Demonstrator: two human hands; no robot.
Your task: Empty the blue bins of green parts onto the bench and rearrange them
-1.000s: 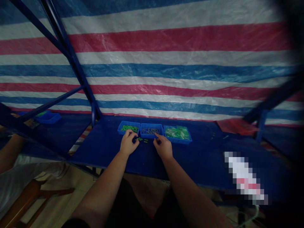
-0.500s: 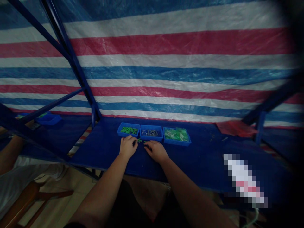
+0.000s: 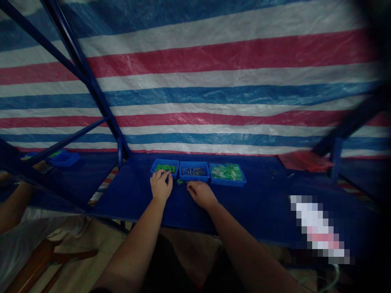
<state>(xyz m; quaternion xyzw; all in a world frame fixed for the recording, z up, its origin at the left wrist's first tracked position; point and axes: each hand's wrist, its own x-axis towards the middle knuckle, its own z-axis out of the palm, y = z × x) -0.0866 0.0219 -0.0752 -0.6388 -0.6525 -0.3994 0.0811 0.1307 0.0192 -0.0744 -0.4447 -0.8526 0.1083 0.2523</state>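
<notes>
3 trays (image 3: 194, 178) blocking ahead, open tabletop (image 3: 250, 207) rightward

From here I see the left hand (image 3: 160, 186), right hand (image 3: 202, 195) and forearms (image 3: 136, 238) bare, the edge of a dark left sleeve (image 3: 102, 290), and dark clothing (image 3: 168, 264) below the table's near edge (image 3: 192, 226).

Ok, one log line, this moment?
left hand: at blue rectangular tray of small green pieces; right hand: before blue tray of metal pins; grips: unclear

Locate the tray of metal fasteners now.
In the head view, the tray of metal fasteners sits just below centre, between a tray of green pieces on its left and a tray of green packets on its right.
</notes>
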